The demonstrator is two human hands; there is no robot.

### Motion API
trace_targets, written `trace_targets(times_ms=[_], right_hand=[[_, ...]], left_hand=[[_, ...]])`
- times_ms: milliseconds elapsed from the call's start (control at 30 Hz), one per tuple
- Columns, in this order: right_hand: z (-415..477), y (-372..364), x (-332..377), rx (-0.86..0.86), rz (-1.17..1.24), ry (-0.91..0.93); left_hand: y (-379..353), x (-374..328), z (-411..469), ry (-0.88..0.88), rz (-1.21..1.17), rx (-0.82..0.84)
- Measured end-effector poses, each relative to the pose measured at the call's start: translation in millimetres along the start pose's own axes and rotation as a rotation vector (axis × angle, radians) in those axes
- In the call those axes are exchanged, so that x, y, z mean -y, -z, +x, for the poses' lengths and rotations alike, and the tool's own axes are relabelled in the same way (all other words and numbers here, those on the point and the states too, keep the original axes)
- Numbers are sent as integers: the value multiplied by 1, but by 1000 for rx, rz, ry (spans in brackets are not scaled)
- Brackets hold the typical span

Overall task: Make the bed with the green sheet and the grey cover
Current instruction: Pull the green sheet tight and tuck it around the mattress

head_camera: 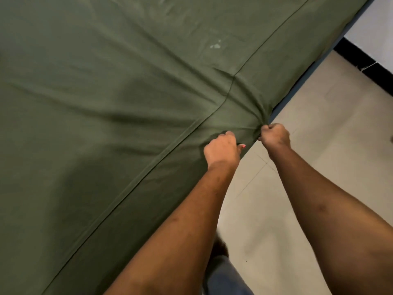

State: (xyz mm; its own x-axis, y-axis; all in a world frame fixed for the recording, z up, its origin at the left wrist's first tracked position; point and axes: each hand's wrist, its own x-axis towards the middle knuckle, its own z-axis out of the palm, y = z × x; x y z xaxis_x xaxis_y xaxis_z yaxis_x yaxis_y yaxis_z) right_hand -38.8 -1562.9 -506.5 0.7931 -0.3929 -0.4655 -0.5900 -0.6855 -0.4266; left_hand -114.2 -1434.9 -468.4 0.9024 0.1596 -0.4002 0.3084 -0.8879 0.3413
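Note:
The green sheet (110, 99) is spread over the bed and fills most of the view, with a long seam running diagonally across it. Wrinkles fan out from its edge on the right side of the bed. My left hand (222, 150) is closed on a fold of the sheet at that edge. Just to its right, my right hand (275, 136) is clenched in a fist around a bunched bit of the same edge, where the creases converge. The grey cover is not in view.
A beige tiled floor (319, 167) lies to the right of the bed. A black skirting strip (361, 58) and a white wall stand at the top right. A blue strip of the bed's side (302, 81) shows under the sheet. My foot and trouser leg are below.

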Motion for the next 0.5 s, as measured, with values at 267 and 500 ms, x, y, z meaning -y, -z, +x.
trace_targets(times_ms=[267, 500], right_hand=[[36, 19, 13, 142, 291, -71], [93, 37, 43, 215, 234, -24]], left_hand=[[3, -18, 41, -46, 22, -45], [2, -61, 80, -40, 46, -28]])
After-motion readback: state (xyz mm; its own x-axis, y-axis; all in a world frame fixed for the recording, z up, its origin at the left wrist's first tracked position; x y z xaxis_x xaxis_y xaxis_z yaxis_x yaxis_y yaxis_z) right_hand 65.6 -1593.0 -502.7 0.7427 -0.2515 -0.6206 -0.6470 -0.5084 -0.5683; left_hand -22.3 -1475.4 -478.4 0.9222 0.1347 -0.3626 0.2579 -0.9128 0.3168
